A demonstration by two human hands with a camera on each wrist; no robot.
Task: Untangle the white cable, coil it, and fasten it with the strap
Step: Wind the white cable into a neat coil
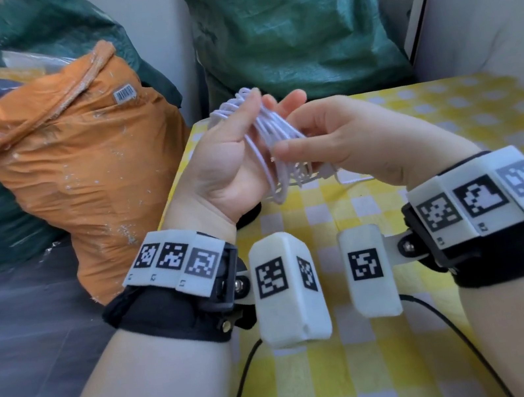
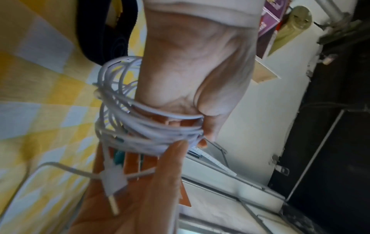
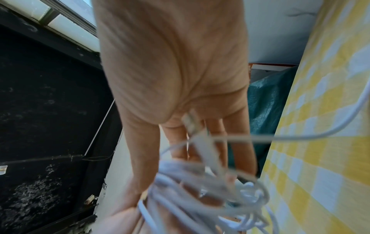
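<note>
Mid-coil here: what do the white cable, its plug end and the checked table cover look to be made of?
White cable: smooth matte plastic or rubber jacket; it bends into springy loops without creasing.
Plug end: stiff white plastic body with a pale metal tip, by the straight edges and duller sheen.
Yellow-and-white checked table cover: probably cloth or vinyl; it lies flat, no weave shows.

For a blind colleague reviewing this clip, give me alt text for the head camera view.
Two bare hands hold a coiled white cable above a yellow-and-white checked tablecloth: the left hand grips the loops while the right hand touches them. Both wrists wear black bands with coded markers; an orange bag and green sacks sit behind.
</note>
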